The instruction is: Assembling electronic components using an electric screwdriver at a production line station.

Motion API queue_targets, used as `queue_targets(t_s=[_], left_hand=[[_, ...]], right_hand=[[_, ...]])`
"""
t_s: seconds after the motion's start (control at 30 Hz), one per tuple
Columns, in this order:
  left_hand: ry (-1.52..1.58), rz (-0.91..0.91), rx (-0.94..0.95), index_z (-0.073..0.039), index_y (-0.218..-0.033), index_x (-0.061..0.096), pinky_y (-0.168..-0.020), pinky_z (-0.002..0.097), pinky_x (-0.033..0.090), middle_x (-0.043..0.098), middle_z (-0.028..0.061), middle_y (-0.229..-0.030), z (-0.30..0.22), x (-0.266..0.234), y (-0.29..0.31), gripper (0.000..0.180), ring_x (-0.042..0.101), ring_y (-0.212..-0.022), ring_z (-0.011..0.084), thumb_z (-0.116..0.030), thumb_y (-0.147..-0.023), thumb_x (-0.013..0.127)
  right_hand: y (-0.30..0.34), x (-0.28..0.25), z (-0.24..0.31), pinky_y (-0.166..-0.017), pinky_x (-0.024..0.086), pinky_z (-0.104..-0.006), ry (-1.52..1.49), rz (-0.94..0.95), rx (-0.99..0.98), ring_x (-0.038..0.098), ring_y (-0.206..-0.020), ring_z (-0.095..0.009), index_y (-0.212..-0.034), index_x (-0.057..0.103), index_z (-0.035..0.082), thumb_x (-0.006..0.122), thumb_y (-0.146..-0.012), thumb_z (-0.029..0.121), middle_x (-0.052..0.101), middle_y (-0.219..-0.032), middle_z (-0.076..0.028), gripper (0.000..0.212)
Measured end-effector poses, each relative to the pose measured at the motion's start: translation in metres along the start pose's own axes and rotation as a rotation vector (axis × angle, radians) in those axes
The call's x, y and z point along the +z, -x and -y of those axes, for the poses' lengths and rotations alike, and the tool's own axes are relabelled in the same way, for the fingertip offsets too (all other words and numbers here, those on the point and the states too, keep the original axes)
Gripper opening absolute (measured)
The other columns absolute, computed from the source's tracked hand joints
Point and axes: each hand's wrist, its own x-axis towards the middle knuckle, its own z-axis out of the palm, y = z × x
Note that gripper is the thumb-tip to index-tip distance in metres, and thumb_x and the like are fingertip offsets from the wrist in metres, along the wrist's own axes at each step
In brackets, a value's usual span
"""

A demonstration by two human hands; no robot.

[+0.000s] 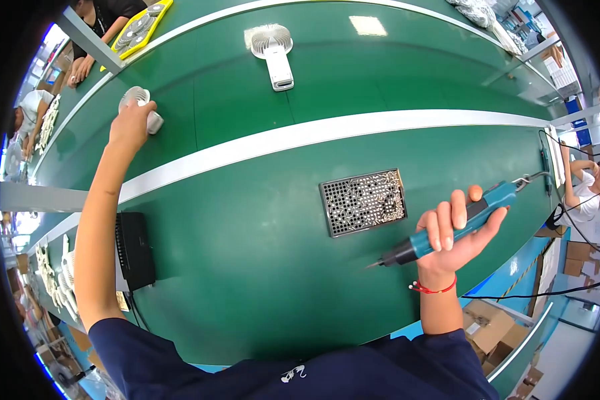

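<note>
My left hand [132, 123] reaches far out to the left, over the white rail. Its fingers are closed round a white handheld fan [155, 123], whose round grille shows beyond the fingers. In my right hand [457, 230] lies a teal and black electric screwdriver [493, 201], its bit pointing down and to the left above the green bench. Left of that hand, apart from it, a black screw tray [363, 202] full of holes rests on the bench with many small screws in it. A second white handheld fan [271, 59] lies on the green surface past the rail.
A white rail [313, 130] divides my green bench [240, 267] from the far green strip. A black box [135, 250] with cables stands at the left. Another person's hands [80, 70] rest near a yellow tray [140, 30] of fan parts. A black cable [540, 295] crosses the right side.
</note>
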Motion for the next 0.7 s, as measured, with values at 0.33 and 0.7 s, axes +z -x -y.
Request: queue_targets(t_s=[0.33,0.7], left_hand=[[0.490,-0.371,0.608,-0.010,-0.123,0.055,-0.087,0.0403,0.044,0.054,0.0134,-0.110,-0.069,-0.073,0.056,0.045,0.052,-0.098,0.0332,-0.012,-0.079,0.068],[0.506,0.078,0.616,-0.003,-0.128,0.052,-0.068,0.0332,0.044,0.049,0.0078,-0.085,-0.194,-0.067,0.207,0.056,0.054,-0.078,0.0216,-0.030,-0.082,0.068]], right_hand=[[-0.022,0.013,-0.034,-0.039,0.039,-0.0256,0.429,0.310,-0.306,0.044,-0.044,-0.013,-0.114,0.050,0.010,0.036,-0.097,0.059,0.052,-0.075,-0.007,0.054],[-0.021,0.016,-0.047,-0.037,0.040,-0.0272,0.414,0.394,-0.245,0.048,-0.045,-0.014,-0.113,0.049,0.011,0.037,-0.094,0.063,0.053,-0.076,-0.007,0.056]])
